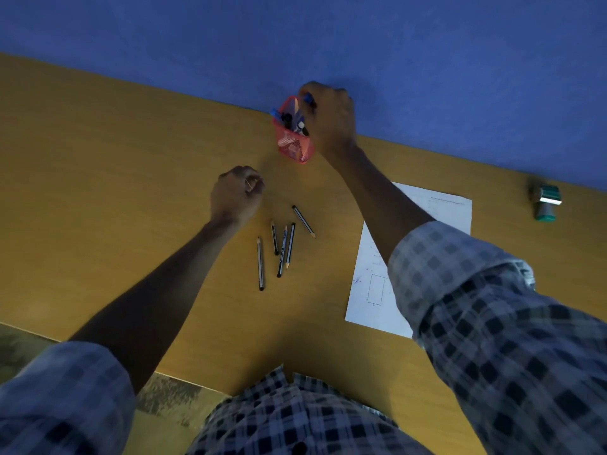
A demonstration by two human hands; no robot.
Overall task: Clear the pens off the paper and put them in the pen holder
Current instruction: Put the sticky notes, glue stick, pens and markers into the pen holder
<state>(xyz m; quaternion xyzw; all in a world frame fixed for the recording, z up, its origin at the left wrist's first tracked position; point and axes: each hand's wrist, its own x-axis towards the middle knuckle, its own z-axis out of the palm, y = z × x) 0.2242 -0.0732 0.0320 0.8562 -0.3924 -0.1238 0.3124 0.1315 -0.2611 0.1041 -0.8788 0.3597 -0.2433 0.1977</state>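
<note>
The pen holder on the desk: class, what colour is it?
Red mesh pen holder, seen best in the head view.

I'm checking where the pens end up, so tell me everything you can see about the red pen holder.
The pen holder is a small red wire-mesh cup that seems to stand upright on the wooden desk, close to its far edge by the blue wall. It already holds several pens with blue and black caps, and pale shapes show through the mesh low down. The right hand is at its rim, fingers closed on a blue-capped pen over the opening.
</note>
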